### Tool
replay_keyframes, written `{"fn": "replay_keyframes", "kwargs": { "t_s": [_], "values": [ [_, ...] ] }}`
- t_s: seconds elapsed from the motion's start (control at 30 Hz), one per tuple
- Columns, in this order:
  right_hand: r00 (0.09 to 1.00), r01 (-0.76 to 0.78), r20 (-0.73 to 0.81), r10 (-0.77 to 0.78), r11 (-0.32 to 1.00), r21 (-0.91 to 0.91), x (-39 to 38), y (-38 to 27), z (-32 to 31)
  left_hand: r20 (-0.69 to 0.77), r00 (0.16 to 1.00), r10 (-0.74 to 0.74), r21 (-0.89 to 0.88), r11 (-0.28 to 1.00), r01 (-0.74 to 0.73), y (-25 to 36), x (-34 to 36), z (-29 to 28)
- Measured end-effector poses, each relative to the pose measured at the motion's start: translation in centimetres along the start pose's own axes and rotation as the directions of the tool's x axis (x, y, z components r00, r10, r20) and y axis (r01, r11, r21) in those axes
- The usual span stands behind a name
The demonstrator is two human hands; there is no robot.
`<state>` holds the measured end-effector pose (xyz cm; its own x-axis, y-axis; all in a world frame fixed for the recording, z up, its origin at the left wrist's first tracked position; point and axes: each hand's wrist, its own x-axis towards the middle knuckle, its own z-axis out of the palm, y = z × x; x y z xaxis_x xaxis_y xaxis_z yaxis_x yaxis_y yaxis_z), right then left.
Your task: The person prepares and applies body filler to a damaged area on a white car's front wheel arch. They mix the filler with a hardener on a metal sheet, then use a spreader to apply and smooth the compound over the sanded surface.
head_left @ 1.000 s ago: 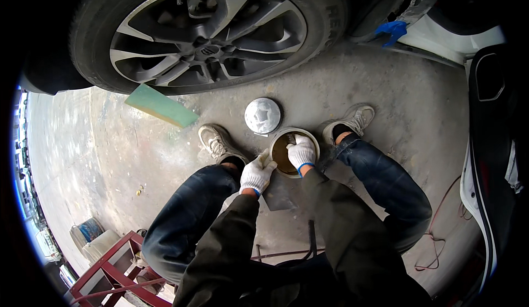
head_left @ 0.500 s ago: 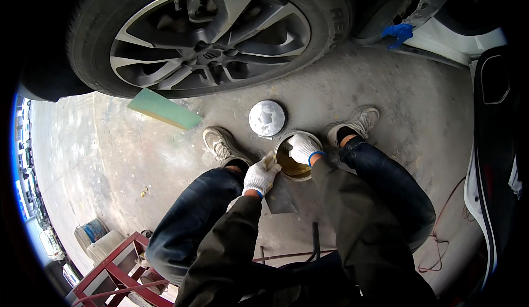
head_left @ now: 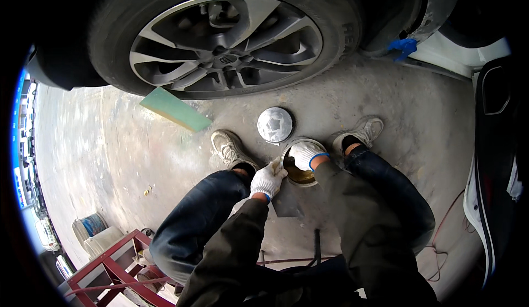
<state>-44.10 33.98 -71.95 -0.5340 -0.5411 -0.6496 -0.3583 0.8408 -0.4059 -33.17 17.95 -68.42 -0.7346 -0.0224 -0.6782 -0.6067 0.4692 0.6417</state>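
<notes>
A round metal can with brownish-yellow material inside stands on the floor between my feet. My left hand, in a white knit glove, is closed on the can's left rim. My right hand, gloved the same way, reaches into the can's mouth. Its fingers look curled, and whatever they hold is hidden. Just beyond the can lies a round silvery-grey lid with a whitish, smeared top. A flat dark grey sheet shows on the near side of the can, below my left hand.
A car wheel stands close ahead, with a green board lying by its tyre. Blue material hangs at the car body. An open door bounds the right. At lower left are a red metal frame and buckets.
The whole view has shifted slightly, so the wheel, lid and can sit further right and lower. My left hand stays on the rim and my right hand stays in the can.
</notes>
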Motion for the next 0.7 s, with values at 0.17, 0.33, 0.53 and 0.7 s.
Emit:
{"fn": "replay_keyframes", "kwargs": {
  "t_s": [0.17, 0.33, 0.53, 0.7],
  "values": [
    [0.946, -0.146, -0.267, 0.184, 0.977, 0.158, -8.0, -2.9, -3.9, -0.072, 0.997, 0.032, 0.016, 0.999, -0.031, 1.4, -2.9, -1.2],
    [0.863, -0.022, -0.435, 0.258, 0.878, 0.478, -15.3, 0.0, -3.4, -0.046, 0.997, -0.056, -0.161, 0.986, 0.048, 0.4, -6.7, -0.4],
    [0.873, 0.266, -0.287, 0.394, 0.108, 0.958, -24.1, -2.7, -6.1, 0.004, 1.000, 0.015, -0.785, 0.619, -0.006, 3.0, -12.0, -1.8],
    [0.824, 0.441, -0.354, 0.443, -0.106, 0.891, -30.6, -6.4, -9.9, -0.038, 0.971, 0.238, -0.889, 0.436, -0.142, 7.3, -16.9, -3.2]
  ]
}}
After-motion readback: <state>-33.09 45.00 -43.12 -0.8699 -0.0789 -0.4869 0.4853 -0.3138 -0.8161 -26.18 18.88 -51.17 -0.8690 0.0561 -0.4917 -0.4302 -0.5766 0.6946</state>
